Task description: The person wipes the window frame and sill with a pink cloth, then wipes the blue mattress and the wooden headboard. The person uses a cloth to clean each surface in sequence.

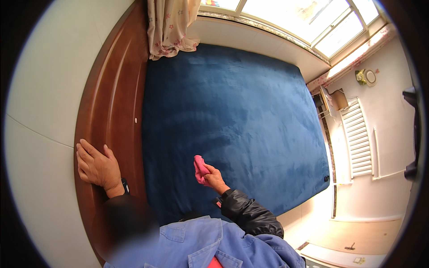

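Observation:
My left hand (97,166) rests on the upper edge of a reddish-brown wooden headboard (114,102), its fingers spread and pointing toward the wall. Nothing is in it. Over the bed, my right hand (216,179) grips a crumpled pink cloth (201,169), which sticks out past the fingers. Below the cloth lies a mattress with a dark blue plush cover (232,111); whether the cloth touches it I cannot tell. A small white spot (136,120) shows on the headboard.
A floral curtain (172,31) hangs at the headboard's far end, beside a bright window (295,20). Along the right wall are a white radiator (357,138) and a cardboard box (339,99). A small black object (326,178) lies at the mattress's right corner.

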`<state>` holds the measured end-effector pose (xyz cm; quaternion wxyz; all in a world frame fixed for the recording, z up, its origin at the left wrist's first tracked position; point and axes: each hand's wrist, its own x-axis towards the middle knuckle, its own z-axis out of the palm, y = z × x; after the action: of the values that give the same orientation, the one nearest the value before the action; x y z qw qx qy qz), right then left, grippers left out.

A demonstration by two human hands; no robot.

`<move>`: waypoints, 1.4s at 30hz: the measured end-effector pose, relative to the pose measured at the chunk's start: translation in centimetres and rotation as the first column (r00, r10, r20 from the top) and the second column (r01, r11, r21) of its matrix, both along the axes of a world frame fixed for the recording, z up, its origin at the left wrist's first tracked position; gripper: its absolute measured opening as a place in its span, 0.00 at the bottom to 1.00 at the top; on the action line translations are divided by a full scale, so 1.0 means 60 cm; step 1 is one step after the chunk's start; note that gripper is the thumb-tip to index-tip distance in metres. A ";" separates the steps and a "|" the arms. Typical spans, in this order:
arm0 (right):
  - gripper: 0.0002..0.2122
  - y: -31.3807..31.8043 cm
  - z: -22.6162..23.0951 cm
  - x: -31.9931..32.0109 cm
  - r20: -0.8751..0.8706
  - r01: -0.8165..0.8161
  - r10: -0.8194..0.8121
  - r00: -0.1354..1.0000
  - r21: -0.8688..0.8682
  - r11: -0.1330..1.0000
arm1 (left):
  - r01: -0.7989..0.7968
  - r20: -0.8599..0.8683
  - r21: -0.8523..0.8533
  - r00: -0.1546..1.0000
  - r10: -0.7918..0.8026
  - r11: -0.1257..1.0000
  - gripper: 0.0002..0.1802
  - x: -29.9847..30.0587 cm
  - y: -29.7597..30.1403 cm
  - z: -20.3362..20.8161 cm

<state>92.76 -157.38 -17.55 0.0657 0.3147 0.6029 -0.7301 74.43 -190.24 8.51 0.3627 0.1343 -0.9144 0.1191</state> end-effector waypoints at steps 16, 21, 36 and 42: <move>0.26 -0.218 0.442 -0.466 -0.577 0.196 0.800 0.166 0.814 0.546 | 0.044 0.001 0.039 0.999 -0.044 0.998 0.43 0.006 -0.007 0.010; 0.19 -0.338 0.524 -0.619 -0.337 0.477 0.927 -0.167 0.795 0.375 | -0.029 -0.024 -0.009 0.999 0.029 1.000 0.43 0.008 -0.002 0.016; 0.15 -0.279 0.512 -0.929 -0.343 0.565 0.935 0.089 0.791 0.237 | -0.126 -0.043 -0.063 0.991 0.123 0.990 0.41 -0.021 0.021 0.035; 0.16 -0.261 0.526 -0.948 -0.339 0.574 0.940 -0.031 0.764 0.294 | -0.069 0.002 -0.032 0.998 0.070 0.997 0.43 -0.080 0.053 0.060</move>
<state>35.90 -173.04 14.00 -0.4005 -0.4614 0.7718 -0.1763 69.66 -187.09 12.09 0.3592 0.1600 -0.9077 0.1464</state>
